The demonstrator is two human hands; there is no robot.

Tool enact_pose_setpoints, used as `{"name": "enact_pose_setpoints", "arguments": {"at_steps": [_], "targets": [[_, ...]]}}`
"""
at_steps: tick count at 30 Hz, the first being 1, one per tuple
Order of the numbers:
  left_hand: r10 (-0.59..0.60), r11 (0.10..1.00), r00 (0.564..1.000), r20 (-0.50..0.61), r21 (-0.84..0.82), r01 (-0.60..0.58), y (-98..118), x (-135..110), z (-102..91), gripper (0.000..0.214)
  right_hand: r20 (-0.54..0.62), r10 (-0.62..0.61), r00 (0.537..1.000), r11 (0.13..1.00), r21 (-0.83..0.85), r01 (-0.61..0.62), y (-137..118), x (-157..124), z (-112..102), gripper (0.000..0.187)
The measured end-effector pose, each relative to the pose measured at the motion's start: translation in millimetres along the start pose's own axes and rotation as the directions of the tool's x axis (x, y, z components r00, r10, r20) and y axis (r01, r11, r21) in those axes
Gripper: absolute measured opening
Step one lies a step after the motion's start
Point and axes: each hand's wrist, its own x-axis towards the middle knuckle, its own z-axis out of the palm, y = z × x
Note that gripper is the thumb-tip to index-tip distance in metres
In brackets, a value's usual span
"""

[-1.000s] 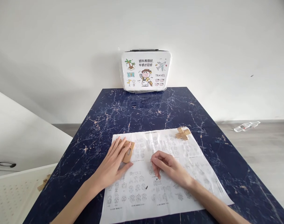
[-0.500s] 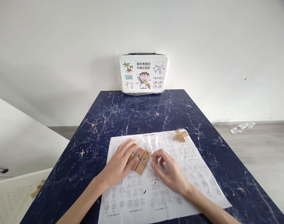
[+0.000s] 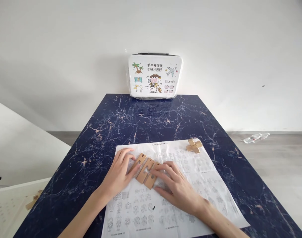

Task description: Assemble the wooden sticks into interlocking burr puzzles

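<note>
Three flat wooden puzzle pieces with cut-out slots lie side by side, slanted, on a printed paper sheet (image 3: 131,228). The left wooden piece (image 3: 141,158) bears a 3, the middle wooden piece (image 3: 141,177) a 1. My left hand (image 3: 116,177) has thumb and forefinger closed on the left piece's near-left side. Over the right wooden piece (image 3: 150,182) lie the spread fingers of my right hand (image 3: 179,190), covering much of it and its number. Its thumb is stretched out beside that piece's lower edge.
A cross-shaped wooden assembly (image 3: 194,145) rests on the sheet's far right corner. At the back of the dark blue marbled table (image 3: 151,122) a white cartoon case (image 3: 154,77) stands against the wall. A white basket (image 3: 11,205) with wooden parts is at lower left. A clear plastic item (image 3: 256,138) lies on the floor.
My right hand has moved left onto the right piece, covering its number. My left hand has drawn back to the left, uncovering the piece marked 3. The view has shifted slightly.
</note>
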Motion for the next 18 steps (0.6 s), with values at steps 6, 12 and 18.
{"name": "enact_pose_setpoints", "arguments": {"at_steps": [6, 12, 18], "targets": [[-0.008, 1.000, 0.999, 0.038, 0.025, 0.007, -2, -1, -0.5, 0.028, -0.007, 0.048, 0.999, 0.998, -0.029, -0.048, 1, -2, 1, 0.029], [-0.037, 0.999, 0.999, 0.037, 0.035, 0.036, -4, -2, -3.2, 0.023, -0.011, 0.075, 0.997, 0.996, 0.054, -0.074, -1, 1, -3, 0.026], [-0.069, 0.996, 0.998, 0.011, -0.057, 0.069, 7, 2, -10.7, 0.027, 0.038, 0.112, 0.993, 0.977, 0.176, -0.117, 1, -1, -2, 0.020]]}}
